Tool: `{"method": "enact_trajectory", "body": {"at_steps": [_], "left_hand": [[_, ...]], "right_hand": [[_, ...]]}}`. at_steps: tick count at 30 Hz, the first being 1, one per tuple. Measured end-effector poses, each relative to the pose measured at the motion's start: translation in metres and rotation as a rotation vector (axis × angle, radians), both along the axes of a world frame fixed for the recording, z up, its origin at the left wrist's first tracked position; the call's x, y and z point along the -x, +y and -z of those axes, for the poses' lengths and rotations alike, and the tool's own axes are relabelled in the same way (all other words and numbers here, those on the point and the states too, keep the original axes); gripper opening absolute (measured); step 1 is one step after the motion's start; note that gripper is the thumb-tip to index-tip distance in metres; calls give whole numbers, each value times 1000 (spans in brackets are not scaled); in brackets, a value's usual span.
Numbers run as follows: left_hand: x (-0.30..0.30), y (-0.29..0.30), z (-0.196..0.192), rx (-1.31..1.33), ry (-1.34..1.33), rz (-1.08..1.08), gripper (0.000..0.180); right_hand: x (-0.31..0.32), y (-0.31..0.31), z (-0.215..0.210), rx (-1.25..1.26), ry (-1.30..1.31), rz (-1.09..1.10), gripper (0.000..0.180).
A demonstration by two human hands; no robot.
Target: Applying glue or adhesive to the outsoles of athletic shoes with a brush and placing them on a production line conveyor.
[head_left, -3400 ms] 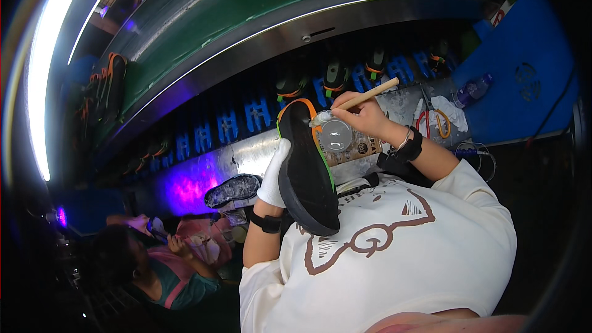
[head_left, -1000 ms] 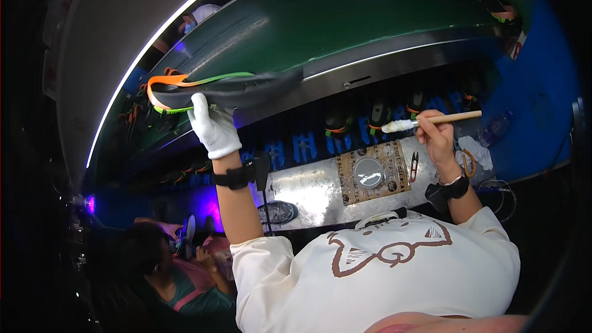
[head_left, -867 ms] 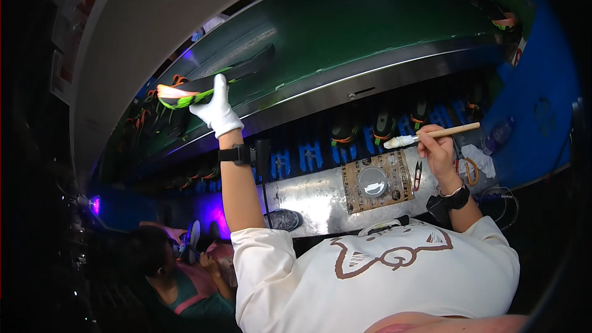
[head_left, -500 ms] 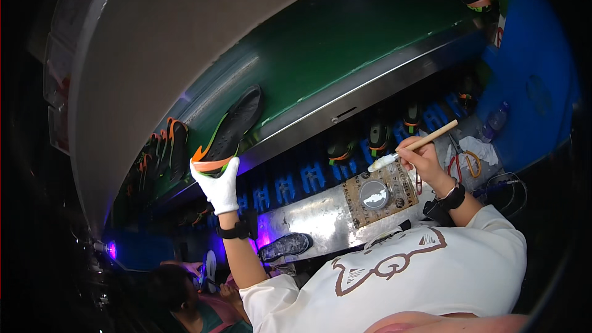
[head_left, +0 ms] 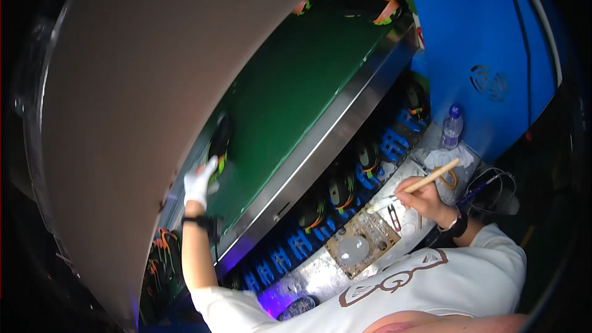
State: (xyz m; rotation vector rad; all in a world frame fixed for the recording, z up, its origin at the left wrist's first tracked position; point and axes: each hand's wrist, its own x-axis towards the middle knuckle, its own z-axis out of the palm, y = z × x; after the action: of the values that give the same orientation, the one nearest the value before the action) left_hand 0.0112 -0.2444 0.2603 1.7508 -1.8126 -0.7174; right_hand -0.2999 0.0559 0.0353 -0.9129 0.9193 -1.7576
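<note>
Left hand (head_left: 197, 187), white-gloved, at the orange-and-green heel of a black shoe sole (head_left: 220, 143) by the green conveyor belt (head_left: 290, 108) — grip closure cannot be told. Round pale dish (head_left: 353, 249) on brown cardboard (head_left: 378, 229). Right hand (head_left: 423, 198), bare — fingers pinched round a wooden-handled brush (head_left: 433, 176).

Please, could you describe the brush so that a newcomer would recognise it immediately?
Find the big blue panel at the upper right, then the metal bench below and left of it. Over that bench, the right hand grips the brush. Its long, pale wooden handle sets it apart from the small reddish snips nearby.
</note>
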Motion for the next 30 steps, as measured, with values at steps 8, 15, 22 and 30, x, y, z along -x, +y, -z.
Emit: {"method": "enact_trajectory", "body": {"at_steps": [8, 15, 22, 30], "left_hand": [[223, -129, 7, 274, -393, 284, 98], [-1, -108, -20, 145, -1020, 82, 84], [-247, 44, 4, -218, -1040, -830, 87], [-326, 118, 38, 103, -1035, -773, 26]], "right_hand": [[34, 39, 7, 10, -54, 243, 9], [14, 0, 5, -7, -45, 17, 10], [-36, -38, -7, 48, -9, -195, 9], [-87, -40, -25, 28, 49, -310, 8]]}}
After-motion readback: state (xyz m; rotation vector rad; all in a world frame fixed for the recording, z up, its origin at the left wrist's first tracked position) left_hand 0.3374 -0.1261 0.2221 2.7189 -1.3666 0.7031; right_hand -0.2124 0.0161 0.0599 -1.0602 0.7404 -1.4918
